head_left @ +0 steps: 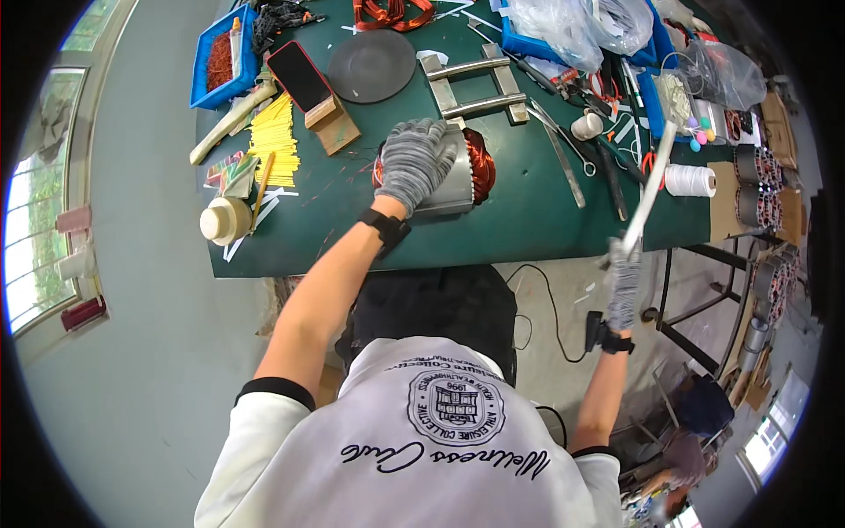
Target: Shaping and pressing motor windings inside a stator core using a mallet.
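Note:
My left hand (pixel 415 164), in a grey knit glove, presses on top of a metal motor stator (pixel 455 189), its fingers bent over the housing. Reddish copper windings (pixel 478 167) bulge from the stator's right end, and a little copper shows at its left. Out past the table's front right edge, my right hand (pixel 625 280), gloved alike, is closed around the lower end of a long pale stick (pixel 650 194). That stick is tilted upward, well apart from the stator.
Behind the stator lie a steel bar frame (pixel 475 86) and a dark round disc (pixel 371 67). A phone (pixel 299 77) leans on a wooden block (pixel 333 125) near yellow strips (pixel 275 141). Scissors (pixel 563 136) and a white thread spool (pixel 690 180) lie to the right.

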`<move>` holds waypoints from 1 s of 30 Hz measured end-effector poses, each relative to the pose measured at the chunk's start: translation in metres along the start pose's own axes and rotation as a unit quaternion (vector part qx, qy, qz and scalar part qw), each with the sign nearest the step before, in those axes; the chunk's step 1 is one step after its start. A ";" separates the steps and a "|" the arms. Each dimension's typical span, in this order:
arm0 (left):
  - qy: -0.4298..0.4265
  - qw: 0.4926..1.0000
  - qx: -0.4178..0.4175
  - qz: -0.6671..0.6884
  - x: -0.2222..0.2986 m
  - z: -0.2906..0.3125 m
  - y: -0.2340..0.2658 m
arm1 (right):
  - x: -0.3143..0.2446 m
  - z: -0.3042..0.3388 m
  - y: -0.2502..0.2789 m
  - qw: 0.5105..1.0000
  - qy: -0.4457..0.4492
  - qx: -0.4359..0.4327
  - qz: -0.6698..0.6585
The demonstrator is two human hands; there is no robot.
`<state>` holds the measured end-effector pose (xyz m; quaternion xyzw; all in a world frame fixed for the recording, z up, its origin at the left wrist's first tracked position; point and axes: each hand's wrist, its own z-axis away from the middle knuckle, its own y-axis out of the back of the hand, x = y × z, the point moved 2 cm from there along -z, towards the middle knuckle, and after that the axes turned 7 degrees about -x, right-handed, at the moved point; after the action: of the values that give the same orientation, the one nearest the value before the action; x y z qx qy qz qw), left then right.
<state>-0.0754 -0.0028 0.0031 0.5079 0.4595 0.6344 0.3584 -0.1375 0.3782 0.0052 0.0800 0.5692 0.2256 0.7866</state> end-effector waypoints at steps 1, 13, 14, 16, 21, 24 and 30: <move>-0.006 1.000 0.000 0.000 0.004 0.006 -0.002 | -0.005 0.015 -0.022 1.000 0.016 -0.008 0.007; -0.110 0.986 -0.109 -0.069 0.025 0.081 -0.017 | -0.074 0.099 -0.149 0.964 0.105 -0.163 0.182; -0.111 0.986 -0.101 -0.073 0.027 0.084 -0.020 | -0.069 0.096 -0.153 0.938 0.211 -0.171 0.216; -0.114 0.988 -0.081 -0.067 0.028 0.091 -0.025 | -0.073 0.095 -0.147 0.944 0.161 -0.164 0.237; -0.117 0.986 -0.080 -0.089 0.027 0.104 -0.032 | -0.096 0.124 -0.147 0.952 0.267 -0.018 0.150; -0.133 0.989 -0.043 -0.055 0.035 0.104 -0.033 | -0.040 0.105 -0.156 0.909 0.167 -0.151 0.350; -0.126 0.988 -0.031 -0.078 0.030 0.104 -0.035 | -0.081 0.111 -0.150 0.920 0.276 -0.052 0.273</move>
<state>0.0185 0.0588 -0.0146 0.5352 0.4290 0.5494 0.4772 -0.0148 0.2237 0.0554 0.1259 0.7072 0.4738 0.5094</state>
